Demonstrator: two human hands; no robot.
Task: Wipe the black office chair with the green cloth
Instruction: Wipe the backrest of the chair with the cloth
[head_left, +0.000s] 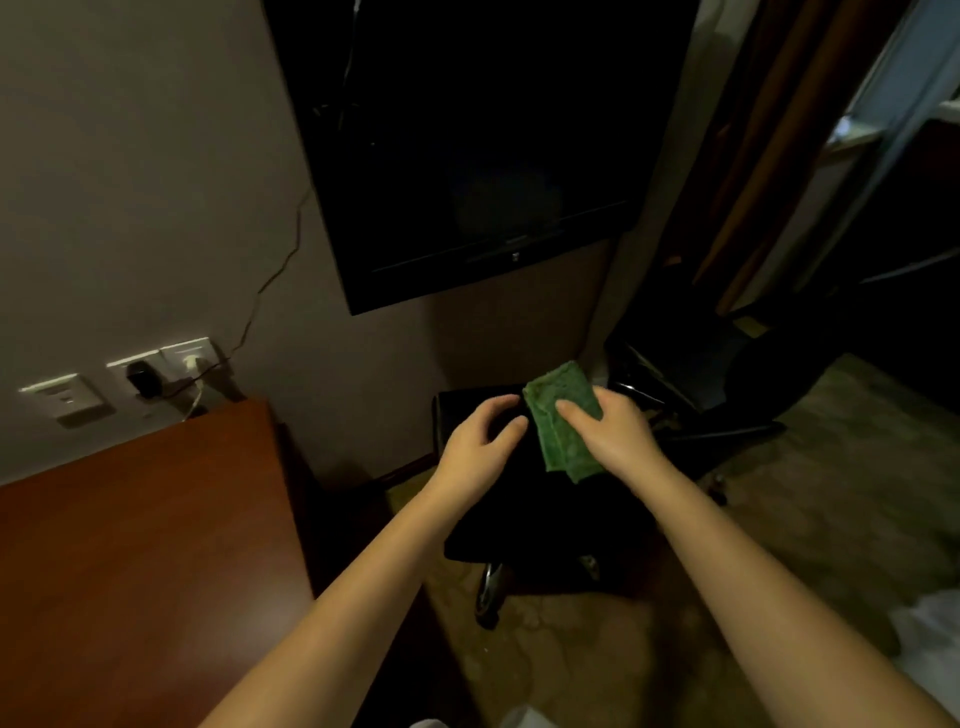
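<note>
Green cloth (563, 426), folded into a long pad, lies against the upper part of the black chair (524, 514) at the centre of the view, held there by the right hand (613, 439). Its thumb lies across the front face of the cloth and the other fingers (610, 400) wrap behind the right edge, so the cloth is pinched between them. The left hand (480, 447) sits just beside the cloth on the same dark surface, apart from it. Its fingers are bent and slightly spread, with the thumb set off from the forefinger, but the chair is too dark to tell whether they clasp an edge or merely rest on it. Lower down, a chrome leg (491, 584) of the chair base stands on patterned carpet (841, 499). To the left, a reddish-brown wooden tabletop (135, 545) meets the grey wall (130, 182), where a row of white sockets (156, 366) carries a black plug and a white plug. A dark television (467, 156) hangs on the wall above the chair. Brown curtains (753, 171) hang at the upper right.
</note>
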